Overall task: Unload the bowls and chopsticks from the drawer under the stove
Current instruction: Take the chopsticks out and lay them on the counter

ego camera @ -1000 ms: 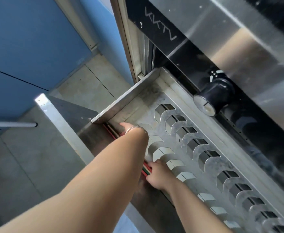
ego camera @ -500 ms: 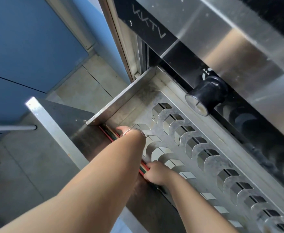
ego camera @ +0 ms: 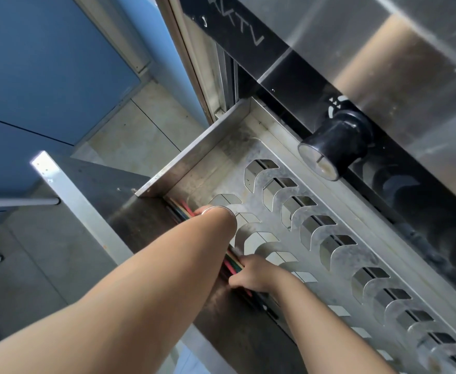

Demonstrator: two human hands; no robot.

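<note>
While both hands pinch the chopsticks [ego camera: 233,264] lying lengthwise along the drawer's [ego camera: 191,155] front channel, left hand [ego camera: 204,210] far end, right hand [ego camera: 251,273] near end, gotta lift straight up.

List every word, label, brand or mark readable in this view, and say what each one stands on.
"KKTV", the first letters partly cut off and uncertain: on the black front panel of the stove, above the drawer.
Small white arrow marks and a curved line, no words: on the panel by the black knob.
Nothing readable on the chopsticks, the drawer's slotted rack or the blue cabinet doors.
</note>
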